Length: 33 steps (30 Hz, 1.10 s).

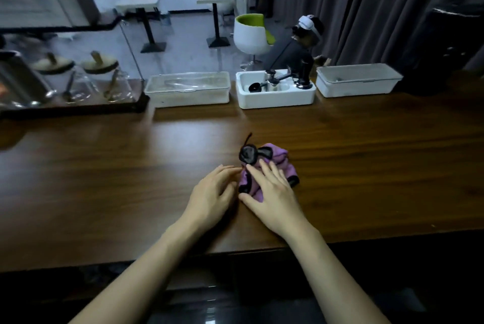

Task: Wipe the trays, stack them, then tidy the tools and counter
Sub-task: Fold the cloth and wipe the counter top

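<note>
Two hands on the counter [131,179], fingers straight: right hand [272,198] presses on the purple cloth [277,158], left hand [212,195] lies flat just left of it, holding nothing.

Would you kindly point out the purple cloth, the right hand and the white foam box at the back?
purple cloth [277,158]: head view, on its purple folds beyond the fingers.
right hand [272,192]: head view, middle of its back.
white foam box [275,100]: head view, on its front wall.
</note>
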Tool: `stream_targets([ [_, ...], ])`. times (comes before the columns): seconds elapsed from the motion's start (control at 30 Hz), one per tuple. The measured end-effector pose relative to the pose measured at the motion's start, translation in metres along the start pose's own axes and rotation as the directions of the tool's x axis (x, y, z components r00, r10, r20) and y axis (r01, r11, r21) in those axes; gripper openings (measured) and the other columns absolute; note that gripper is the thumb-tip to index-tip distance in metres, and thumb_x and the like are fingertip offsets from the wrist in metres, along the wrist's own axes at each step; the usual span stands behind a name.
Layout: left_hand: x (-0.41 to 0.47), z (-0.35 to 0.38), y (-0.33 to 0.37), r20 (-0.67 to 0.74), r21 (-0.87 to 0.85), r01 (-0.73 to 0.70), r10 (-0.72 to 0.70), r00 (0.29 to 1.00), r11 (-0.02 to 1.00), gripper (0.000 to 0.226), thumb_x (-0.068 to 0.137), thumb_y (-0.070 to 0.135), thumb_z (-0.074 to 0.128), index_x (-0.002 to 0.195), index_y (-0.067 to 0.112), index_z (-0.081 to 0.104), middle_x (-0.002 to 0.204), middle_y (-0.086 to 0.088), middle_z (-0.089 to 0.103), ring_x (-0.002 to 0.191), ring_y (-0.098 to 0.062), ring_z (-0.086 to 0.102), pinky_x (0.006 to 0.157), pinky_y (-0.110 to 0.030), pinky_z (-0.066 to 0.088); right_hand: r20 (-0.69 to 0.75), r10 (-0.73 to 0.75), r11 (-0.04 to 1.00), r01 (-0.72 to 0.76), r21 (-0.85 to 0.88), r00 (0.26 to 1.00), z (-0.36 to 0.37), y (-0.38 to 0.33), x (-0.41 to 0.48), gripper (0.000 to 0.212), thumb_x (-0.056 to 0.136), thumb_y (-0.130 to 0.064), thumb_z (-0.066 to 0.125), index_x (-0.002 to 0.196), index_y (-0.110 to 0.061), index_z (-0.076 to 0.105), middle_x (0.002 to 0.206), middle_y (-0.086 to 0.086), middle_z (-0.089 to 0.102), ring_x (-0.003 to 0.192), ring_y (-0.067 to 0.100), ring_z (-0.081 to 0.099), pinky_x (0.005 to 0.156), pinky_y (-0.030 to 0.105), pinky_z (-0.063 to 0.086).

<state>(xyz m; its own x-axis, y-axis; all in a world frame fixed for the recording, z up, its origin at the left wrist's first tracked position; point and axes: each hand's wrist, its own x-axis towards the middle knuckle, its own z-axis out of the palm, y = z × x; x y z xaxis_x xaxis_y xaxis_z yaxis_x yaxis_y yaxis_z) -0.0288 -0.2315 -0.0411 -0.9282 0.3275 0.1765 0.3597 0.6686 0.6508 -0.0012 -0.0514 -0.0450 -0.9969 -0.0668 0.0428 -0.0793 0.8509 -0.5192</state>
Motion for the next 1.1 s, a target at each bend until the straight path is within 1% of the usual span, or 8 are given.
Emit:
stream_targets([
  [0.13,-0.015,-0.040,-0.032,-0.079,0.024,0.148,-0.146,0.986,0.989,0.033,0.099,0.036,0.059,0.129,0.026,0.068,0.125,0.005,0.069,0.122,-0.016,0.059,0.099,-0.031,0.046,0.141,-0.089,0.992,0.076,0.097,0.986,0.019,-0.051,0.028,0.074,0.094,-0.038,0.059,0.159,-0.031,0.025,0.168,0.000,0.015,0.155,0.018,0.006,0.122,0.028,0.002],
  [0.23,-0.022,-0.063,-0.046,-0.132,0.004,0.218,-0.215,0.968,0.976,0.034,0.098,0.034,0.065,0.130,0.023,0.069,0.132,0.004,0.068,0.125,-0.014,0.056,0.094,-0.023,0.039,0.221,-0.104,0.962,0.042,0.269,0.970,0.019,-0.082,0.039,0.064,0.095,-0.021,0.052,0.155,-0.034,0.036,0.160,-0.001,0.038,0.147,0.018,0.033,0.115,0.023,0.026],
  [0.4,-0.026,-0.080,-0.059,-0.124,0.004,0.274,-0.271,0.954,0.962,0.049,0.091,0.052,0.069,0.134,0.028,0.066,0.135,0.005,0.066,0.128,-0.015,0.057,0.096,-0.024,0.040,0.029,-0.005,0.956,-0.003,0.293,1.000,0.014,-0.088,0.061,0.039,0.096,-0.023,0.051,0.130,-0.037,0.065,0.129,-0.005,0.069,0.123,0.021,0.061,0.104,0.036,0.049],
  [0.53,-0.022,-0.083,-0.055,-0.076,0.043,0.234,-0.231,0.970,0.971,0.056,0.086,0.052,0.074,0.138,0.033,0.063,0.130,0.008,0.069,0.123,-0.012,0.058,0.092,-0.025,0.043,-0.001,0.007,0.983,-0.007,0.185,1.000,0.007,-0.096,0.080,0.035,0.096,-0.033,0.060,0.131,-0.032,0.065,0.128,-0.004,0.068,0.120,0.022,0.062,0.102,0.035,0.047],
  [0.73,-0.013,-0.082,-0.060,-0.145,0.105,0.258,-0.242,0.959,0.960,0.031,0.088,0.038,0.061,0.118,0.040,0.068,0.109,0.011,0.074,0.103,-0.016,0.066,0.083,-0.034,0.052,0.112,0.069,0.995,-0.060,-0.079,0.991,0.006,-0.120,0.104,0.053,0.090,-0.064,0.056,0.125,-0.026,0.068,0.127,0.008,0.068,0.117,0.038,0.060,0.095,0.043,0.050],
  [0.93,-0.004,-0.094,-0.076,-0.155,0.062,0.310,-0.298,0.942,0.949,0.028,0.083,0.039,0.050,0.108,0.044,0.062,0.100,0.016,0.073,0.097,-0.015,0.069,0.084,-0.038,0.054,0.321,0.012,0.995,0.021,-0.099,0.947,-0.002,-0.124,0.108,0.061,0.093,-0.037,0.057,0.151,-0.040,0.039,0.138,0.009,0.061,0.123,0.035,0.057,0.095,0.038,0.048],
  [1.0,0.001,-0.098,-0.082,-0.150,0.046,0.307,-0.298,0.943,0.950,0.027,0.085,0.036,0.052,0.108,0.044,0.063,0.100,0.018,0.073,0.097,-0.013,0.069,0.086,-0.037,0.054,0.436,-0.005,1.000,0.010,-0.008,0.900,-0.005,-0.122,0.108,0.059,0.091,-0.027,0.054,0.147,-0.041,0.045,0.111,0.006,0.075,0.097,0.021,0.069,0.076,0.027,0.051],
  [1.1,0.011,-0.102,-0.085,-0.111,0.014,0.297,-0.294,0.949,0.955,0.022,0.088,0.033,0.055,0.104,0.044,0.066,0.096,0.020,0.073,0.093,-0.007,0.068,0.086,-0.034,0.054,0.462,-0.004,0.999,-0.016,0.040,0.887,-0.007,-0.121,0.110,0.041,0.091,-0.029,0.062,0.131,-0.035,0.060,0.066,-0.002,0.073,0.054,0.014,0.064,0.051,0.023,0.048],
])
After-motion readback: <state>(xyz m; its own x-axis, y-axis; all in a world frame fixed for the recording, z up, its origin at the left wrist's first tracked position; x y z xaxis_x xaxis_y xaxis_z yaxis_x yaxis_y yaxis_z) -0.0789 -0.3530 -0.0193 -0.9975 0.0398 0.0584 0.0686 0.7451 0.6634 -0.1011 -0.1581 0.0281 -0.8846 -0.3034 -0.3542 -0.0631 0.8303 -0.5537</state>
